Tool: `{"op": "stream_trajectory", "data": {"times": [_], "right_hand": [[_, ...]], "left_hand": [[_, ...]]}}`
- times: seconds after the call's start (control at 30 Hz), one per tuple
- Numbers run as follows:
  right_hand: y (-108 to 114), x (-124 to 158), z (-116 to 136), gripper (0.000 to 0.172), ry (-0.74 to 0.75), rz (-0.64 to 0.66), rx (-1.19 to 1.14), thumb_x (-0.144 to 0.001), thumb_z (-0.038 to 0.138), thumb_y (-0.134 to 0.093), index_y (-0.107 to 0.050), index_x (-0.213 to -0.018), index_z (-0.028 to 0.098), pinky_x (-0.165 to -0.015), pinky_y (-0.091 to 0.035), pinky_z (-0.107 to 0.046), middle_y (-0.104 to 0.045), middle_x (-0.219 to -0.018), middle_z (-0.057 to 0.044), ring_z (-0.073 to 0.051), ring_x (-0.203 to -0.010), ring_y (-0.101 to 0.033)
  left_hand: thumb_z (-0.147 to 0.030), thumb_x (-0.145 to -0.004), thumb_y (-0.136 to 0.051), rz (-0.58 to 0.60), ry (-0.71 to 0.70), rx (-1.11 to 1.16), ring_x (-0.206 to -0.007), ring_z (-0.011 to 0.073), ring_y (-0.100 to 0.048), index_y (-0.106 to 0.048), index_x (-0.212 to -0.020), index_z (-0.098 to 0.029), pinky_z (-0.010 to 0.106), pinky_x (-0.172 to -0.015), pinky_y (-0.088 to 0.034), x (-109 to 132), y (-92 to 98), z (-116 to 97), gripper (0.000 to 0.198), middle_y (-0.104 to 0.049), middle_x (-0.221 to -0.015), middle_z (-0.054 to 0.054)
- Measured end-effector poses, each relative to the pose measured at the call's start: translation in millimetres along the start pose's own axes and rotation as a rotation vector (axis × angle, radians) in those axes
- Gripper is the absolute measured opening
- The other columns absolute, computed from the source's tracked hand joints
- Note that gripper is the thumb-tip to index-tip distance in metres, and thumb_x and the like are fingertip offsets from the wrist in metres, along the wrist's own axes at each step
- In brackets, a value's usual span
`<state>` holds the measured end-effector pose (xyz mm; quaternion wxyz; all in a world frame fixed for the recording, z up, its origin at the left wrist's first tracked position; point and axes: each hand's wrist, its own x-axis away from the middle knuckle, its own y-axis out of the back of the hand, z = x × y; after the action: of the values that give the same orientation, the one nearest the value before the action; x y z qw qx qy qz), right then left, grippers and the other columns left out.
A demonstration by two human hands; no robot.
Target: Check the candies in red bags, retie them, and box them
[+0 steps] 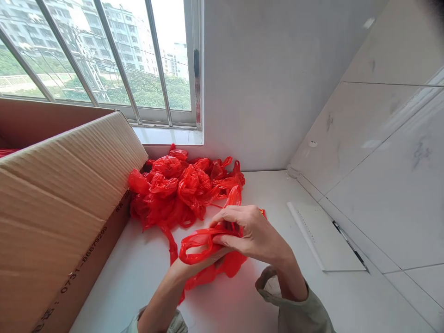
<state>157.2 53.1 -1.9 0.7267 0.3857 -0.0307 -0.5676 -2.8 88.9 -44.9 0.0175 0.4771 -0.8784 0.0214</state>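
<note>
A red plastic bag (231, 264) is bunched between my two hands, just above the white table. My right hand (252, 231) is closed, its thumb and fingers pinching the bag from above. Beneath it, my left hand (207, 257) holds the same bag, with red loops lying over the hand; most of its fingers are hidden by plastic and by my right hand. Just beyond them lies a heap of crumpled red plastic bags (189, 182), against the wall. A strip of red plastic hangs down near my left wrist.
A large open cardboard box (69, 180) stands at the left, with some red plastic inside. On the right of the white table (263, 187) lie a notebook (324, 240) and a pen (350, 245), beside the tiled wall. A barred window (138, 60) is behind.
</note>
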Motion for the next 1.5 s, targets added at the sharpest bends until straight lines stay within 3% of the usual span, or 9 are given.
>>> {"op": "stream_trajectory", "data": {"times": [0.13, 0.33, 0.53, 0.63, 0.83, 1.0, 1.17, 1.37, 1.5], "right_hand": [[10, 4, 0, 0.033, 0.064, 0.039, -0.081, -0.079, 0.032, -0.077, -0.071, -0.11, 0.022, -0.089, -0.048, -0.027, -0.07, -0.102, -0.002, -0.016, -0.098, -0.061], [19, 0, -13, 0.041, 0.021, -0.013, -0.019, -0.098, 0.046, -0.048, -0.059, -0.134, 0.031, -0.109, -0.037, -0.038, -0.057, -0.134, -0.005, -0.021, -0.132, -0.042], [31, 9, -31, 0.029, -0.23, 0.064, 0.093, -0.092, 0.028, -0.06, -0.067, -0.12, 0.029, -0.089, -0.048, -0.033, -0.069, -0.118, -0.002, -0.021, -0.111, -0.06], [34, 14, -27, 0.024, -0.274, 0.032, 0.215, -0.093, 0.016, -0.053, -0.07, -0.105, 0.027, -0.075, -0.047, -0.029, -0.072, -0.099, -0.001, -0.017, -0.088, -0.064], [22, 12, -5, 0.017, -0.178, -0.167, 0.333, -0.085, 0.008, -0.057, -0.065, -0.084, 0.023, -0.066, -0.044, -0.028, -0.069, -0.078, 0.001, -0.015, -0.071, -0.061], [9, 9, 1, 0.03, -0.081, 0.046, 0.227, -0.082, -0.002, -0.052, -0.068, -0.08, 0.022, -0.078, -0.051, -0.029, -0.072, -0.084, -0.001, -0.019, -0.097, -0.065], [23, 20, 7, 0.03, 0.022, 0.125, 0.118, -0.09, 0.009, -0.056, -0.072, -0.108, 0.027, -0.094, -0.053, -0.034, -0.071, -0.116, -0.003, -0.02, -0.114, -0.062], [30, 16, -2, 0.021, -0.095, -0.342, -0.142, -0.096, 0.027, -0.054, -0.07, -0.109, 0.028, -0.084, -0.057, -0.032, -0.071, -0.113, -0.004, -0.02, -0.106, -0.067], [14, -3, -30, 0.045, -0.245, 0.008, -0.405, -0.095, 0.043, -0.054, -0.051, -0.137, 0.026, -0.095, -0.052, -0.033, -0.063, -0.128, -0.007, -0.021, -0.118, -0.061]], "left_hand": [[-0.04, -0.086, -0.057, 0.161, 0.111, -0.022, -0.039, 0.0101, -0.046, -0.054, -0.052, -0.02, 0.022, -0.042, -0.033, 7, -1.4, -11, 0.04, -0.048, -0.039, -0.004], [-0.07, -0.087, -0.042, 0.256, 0.278, 0.07, -0.03, 0.0084, -0.038, -0.044, -0.046, -0.02, 0.023, -0.037, -0.032, -1, -4.5, -14, 0.065, -0.041, -0.039, -0.003], [-0.081, -0.085, -0.027, 0.228, 0.291, 0.174, -0.03, 0.0098, -0.042, -0.047, -0.045, -0.019, 0.023, -0.037, -0.031, -11, -5.7, -9, 0.076, -0.048, -0.039, 0.0], [-0.076, -0.088, -0.034, 0.167, 0.267, 0.212, -0.032, 0.0087, -0.042, -0.052, -0.054, -0.018, 0.022, -0.038, -0.029, -15, -4.5, -5, 0.07, -0.053, -0.042, 0.001], [-0.052, -0.09, -0.057, 0.154, 0.149, 0.37, -0.056, 0.0103, -0.057, -0.063, -0.109, -0.021, 0.019, -0.052, -0.042, -21, 1.5, -2, 0.037, -0.064, -0.066, -0.003], [-0.036, -0.087, -0.065, 0.188, 0.102, 0.374, -0.07, 0.0106, -0.056, -0.066, -0.097, -0.022, 0.021, -0.065, -0.046, -20, 11.0, -4, 0.017, -0.063, -0.077, -0.005], [-0.025, -0.082, -0.07, 0.221, 0.093, 0.309, -0.066, 0.0092, -0.052, -0.062, -0.091, -0.021, 0.019, -0.061, -0.041, -18, 21.4, -12, 0.013, -0.059, -0.075, -0.006], [-0.021, -0.078, -0.075, 0.24, 0.051, 0.279, -0.074, 0.0115, -0.054, -0.056, -0.092, -0.022, 0.022, -0.069, -0.043, -14, 20.3, -16, 0.023, -0.058, -0.078, -0.004], [-0.021, -0.078, -0.072, 0.265, -0.043, 0.125, -0.078, 0.0153, -0.057, -0.052, -0.108, -0.024, 0.027, -0.072, -0.046, -13, 17.0, -15, 0.035, -0.059, -0.083, -0.003]]}}
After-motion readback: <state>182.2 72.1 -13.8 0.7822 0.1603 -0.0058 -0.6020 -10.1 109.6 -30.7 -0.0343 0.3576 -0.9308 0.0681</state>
